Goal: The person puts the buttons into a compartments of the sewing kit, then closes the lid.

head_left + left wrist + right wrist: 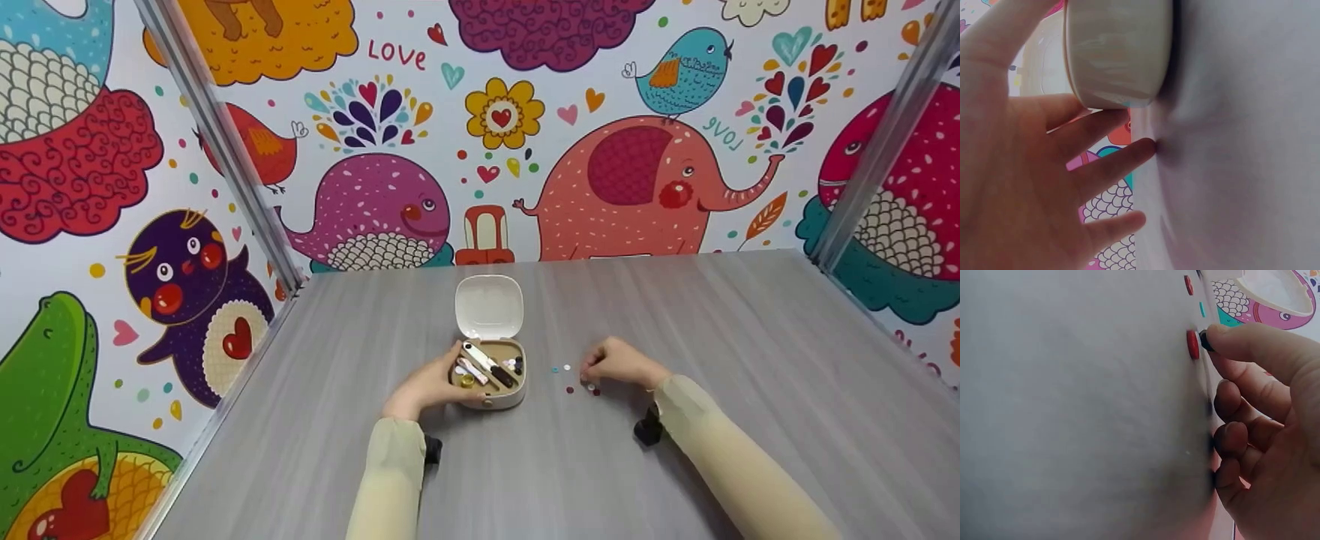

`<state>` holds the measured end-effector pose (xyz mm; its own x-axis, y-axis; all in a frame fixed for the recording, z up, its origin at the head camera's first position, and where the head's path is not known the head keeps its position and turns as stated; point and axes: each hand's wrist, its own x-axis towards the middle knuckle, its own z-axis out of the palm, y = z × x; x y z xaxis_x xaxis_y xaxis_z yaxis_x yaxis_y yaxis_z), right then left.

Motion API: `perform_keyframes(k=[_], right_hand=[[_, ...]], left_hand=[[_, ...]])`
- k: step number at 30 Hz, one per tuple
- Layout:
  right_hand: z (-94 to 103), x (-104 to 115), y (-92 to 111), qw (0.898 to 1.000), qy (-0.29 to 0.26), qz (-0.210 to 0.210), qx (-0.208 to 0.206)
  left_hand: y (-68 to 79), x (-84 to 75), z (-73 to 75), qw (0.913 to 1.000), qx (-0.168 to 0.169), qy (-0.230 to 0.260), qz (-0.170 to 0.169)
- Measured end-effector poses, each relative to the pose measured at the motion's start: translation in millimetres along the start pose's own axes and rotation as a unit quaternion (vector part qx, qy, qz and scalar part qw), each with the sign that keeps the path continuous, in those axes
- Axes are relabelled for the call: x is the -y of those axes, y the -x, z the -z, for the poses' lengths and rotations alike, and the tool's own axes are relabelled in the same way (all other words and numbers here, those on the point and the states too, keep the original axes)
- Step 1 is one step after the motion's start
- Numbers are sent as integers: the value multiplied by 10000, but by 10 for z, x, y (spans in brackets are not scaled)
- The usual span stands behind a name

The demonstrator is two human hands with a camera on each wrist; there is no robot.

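Observation:
A small cream box (508, 399) stands on the table with its lid (489, 307) raised. My left hand (429, 384) holds its left front corner, thumb along the front and fingers at the side. Inside lie a slim white-and-black tool (487, 363), a pink-and-white piece (472, 370), a gold round piece (467, 381) and, in the right part, several dark and white buttons (514, 363). To the right, my right hand (621, 364) pinches a black button (1204, 341) between thumb and index finger, just above the table beside a red button (1193, 345).
Near the right hand lie a teal button (555, 370), a white button (567, 367) and a dark red button (570, 390). The grey table (360, 337) meets a wall (495, 180) printed with cartoon animals behind the box. Metal posts (232, 150) stand at the corners.

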<state>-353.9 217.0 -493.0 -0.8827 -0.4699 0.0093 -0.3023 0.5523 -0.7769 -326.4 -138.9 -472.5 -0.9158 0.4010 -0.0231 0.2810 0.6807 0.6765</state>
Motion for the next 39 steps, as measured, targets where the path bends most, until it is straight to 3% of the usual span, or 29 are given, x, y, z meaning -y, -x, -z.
perform_keyframes(k=[12, 14, 17, 23, 39], right_hand=[[265, 81, 26, 9954, -599, -340, -663], [302, 205, 68, 9945, -708, -352, -687], [339, 216, 55, 9935, -802, -421, -696], [355, 58, -40, 9883, -1062, -692, -843], [400, 143, -118, 9903, -1061, -564, -704]], left_hand=[[1, -4, 12, 10000, 29, 49, -30], [2, -3, 16, 10000, 26, 42, -23], [2, -2, 18, 10000, 13, 16, -23], [5, -6, 12, 9999, 0, -75, 78], [18, 11, 5, 9997, 10, 206, 111]])
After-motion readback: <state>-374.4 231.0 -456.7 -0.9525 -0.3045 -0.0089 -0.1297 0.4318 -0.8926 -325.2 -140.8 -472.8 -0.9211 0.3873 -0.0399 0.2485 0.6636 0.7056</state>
